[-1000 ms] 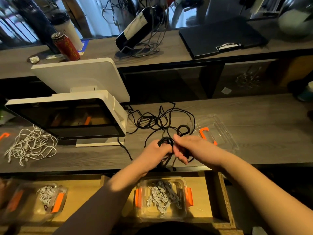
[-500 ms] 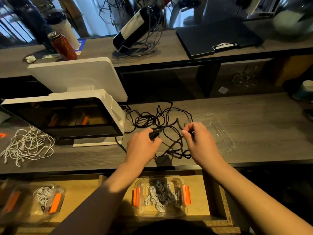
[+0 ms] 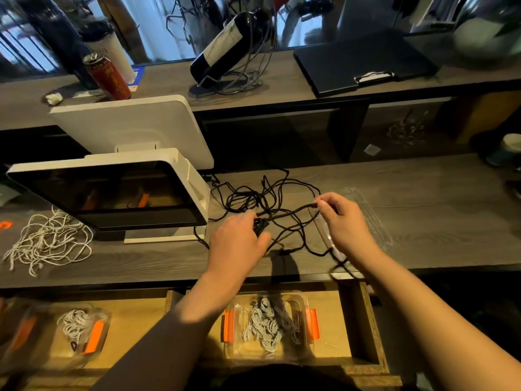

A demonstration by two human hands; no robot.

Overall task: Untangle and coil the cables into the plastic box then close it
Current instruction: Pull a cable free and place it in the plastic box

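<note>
Head view
Left hand (image 3: pixel 239 244): fingers are curled around a small bundle of the black cable (image 3: pixel 270 204), low over the counter, a little back from its front edge.
Right hand (image 3: pixel 342 221): thumb and fingers pinch one strand of the same cable; the strand runs taut between both hands.
Black cable: the rest lies in a loose tangle on the counter (image 3: pixel 423 198) behind the hands; one loop hangs over the front edge under the right wrist.
Plastic box (image 3: pixel 270 325): sits in the open drawer (image 3: pixel 372 328) below the counter edge, between the forearms, with coiled white and dark cables inside and orange clips on both sides.
Clear lid (image 3: pixel 375 221): lies flat on the counter, partly under the right hand.
Monitor (image 3: pixel 118 193): its right edge stands just beside the tangle.
White cable (image 3: pixel 48 244): a loose heap at the left, well apart.
Open room: bare counter lies to the right of the lid.
</note>
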